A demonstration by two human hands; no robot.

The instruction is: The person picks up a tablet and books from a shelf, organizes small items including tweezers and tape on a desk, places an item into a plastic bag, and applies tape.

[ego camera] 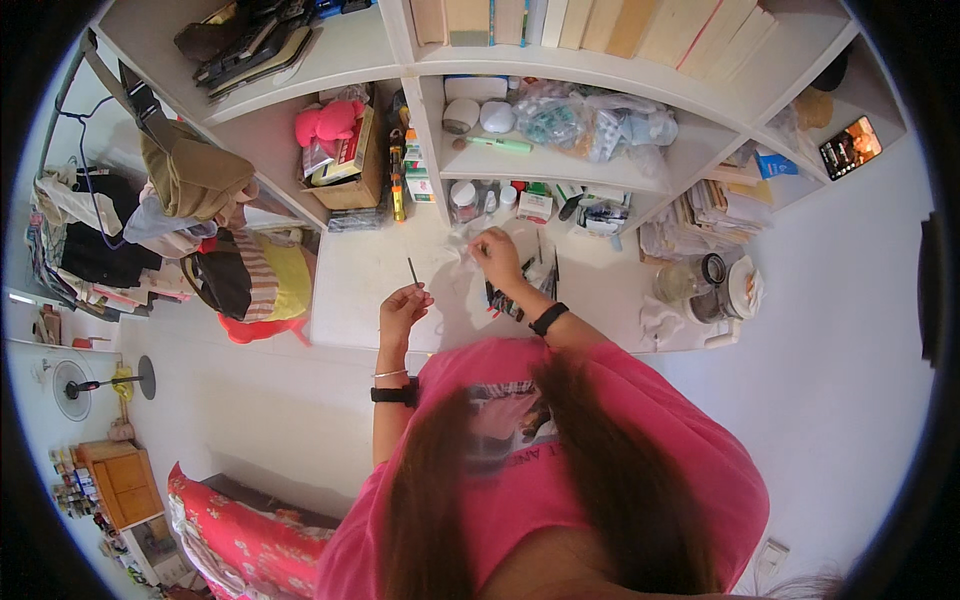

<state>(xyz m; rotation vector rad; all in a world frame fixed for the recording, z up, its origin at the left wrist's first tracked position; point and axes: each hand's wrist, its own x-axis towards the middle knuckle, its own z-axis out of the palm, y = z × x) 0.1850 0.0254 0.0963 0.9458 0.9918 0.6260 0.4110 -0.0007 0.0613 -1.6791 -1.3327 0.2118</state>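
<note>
My left hand [403, 311] pinches a thin dark pen-like stick [412, 271] between thumb and fingertips, its free end pointing up and away from me. Over the white desk [360, 285], my right hand [495, 256] has its fingers curled beside a crumpled, whitish, tissue-like piece [459, 241]. Whether the fingers grip that piece is unclear. Under my right wrist lies a group of pens [517, 298], dark with some red ends, partly covered by the hand and forearm.
Shelves behind the desk hold small bottles [463, 196], boxes [534, 207] and plastic bags [570, 120]. To the right stand a glass jar [679, 281], a white-lidded jug [742, 289] and stacked papers [694, 221]. A bag [199, 176] hangs at left, above a red stool [259, 330].
</note>
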